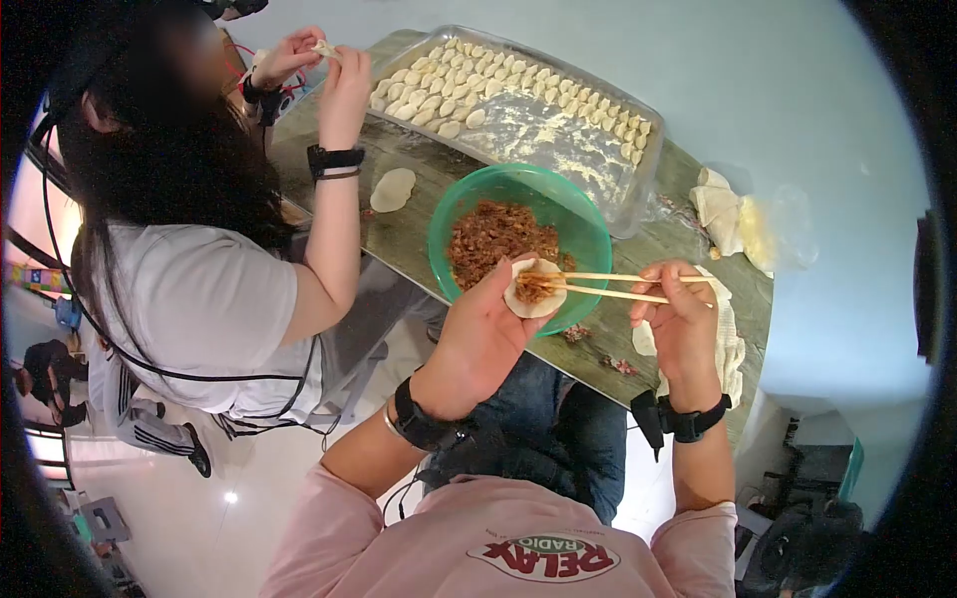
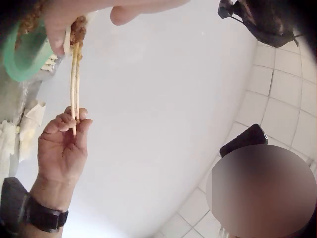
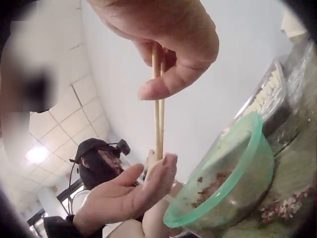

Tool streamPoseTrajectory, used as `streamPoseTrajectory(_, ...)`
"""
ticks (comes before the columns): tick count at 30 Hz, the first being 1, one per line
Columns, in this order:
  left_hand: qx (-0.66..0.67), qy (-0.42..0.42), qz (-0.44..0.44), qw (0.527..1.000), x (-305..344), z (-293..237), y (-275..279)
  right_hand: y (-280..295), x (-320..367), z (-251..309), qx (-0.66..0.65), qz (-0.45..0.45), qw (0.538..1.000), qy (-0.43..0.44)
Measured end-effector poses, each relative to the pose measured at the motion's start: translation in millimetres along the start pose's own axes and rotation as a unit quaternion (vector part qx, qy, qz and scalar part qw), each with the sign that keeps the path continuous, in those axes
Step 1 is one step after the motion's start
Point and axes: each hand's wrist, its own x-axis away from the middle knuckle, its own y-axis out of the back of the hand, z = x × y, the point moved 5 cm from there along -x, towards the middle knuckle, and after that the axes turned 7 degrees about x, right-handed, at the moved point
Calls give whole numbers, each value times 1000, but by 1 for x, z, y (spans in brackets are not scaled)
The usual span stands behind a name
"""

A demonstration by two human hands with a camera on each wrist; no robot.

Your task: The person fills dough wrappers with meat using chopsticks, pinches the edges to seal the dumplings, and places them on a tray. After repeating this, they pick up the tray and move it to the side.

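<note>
My left hand (image 1: 477,344) holds a round dumpling wrapper (image 1: 527,310) near the bowl's front rim, its thumb along one edge. A small heap of brown minced filling (image 1: 536,287) lies in the middle of the wrapper. Wooden chopsticks (image 1: 610,277) are gripped in my right hand (image 1: 683,324), and their tips touch that filling. Just beyond my left hand stands a green plastic bowl (image 1: 599,214) containing more minced filling (image 1: 498,237). The right wrist view shows the chopsticks (image 3: 159,124) pointing down to the wrapper.
A metal tray (image 1: 638,204) with rows of dumplings and loose flour stands behind the bowl. One flat wrapper (image 1: 393,189) lies left of it. At left, another person (image 1: 199,289) pinches dough. Cloth (image 1: 733,334) and plastic bags (image 1: 788,224) lie at right; crumbs (image 1: 620,366) dot the table.
</note>
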Motion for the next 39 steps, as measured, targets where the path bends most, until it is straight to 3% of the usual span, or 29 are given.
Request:
streamPoseTrajectory(16,-21,17,6,1000,-3,12,8,8,6,6,25,18,999,-16)
streamPoseTrajectory(18,-23,16,0,1000,-2,11,6,12,3,8,-19,20,1000,0)
streamPoseTrajectory(31,-18,-70,-44,996,7,-14,-17,29,-50,-7,-111,-11,994,-12)
streamPoseTrajectory(33,-27,-91,-58,994,11,-20,-18,27,-58,-12,-4,-6,1000,-3)
streamPoseTrajectory(39,-37,-100,-100,989,13,-27,-15,13,-64,-37,90,23,994,-65)
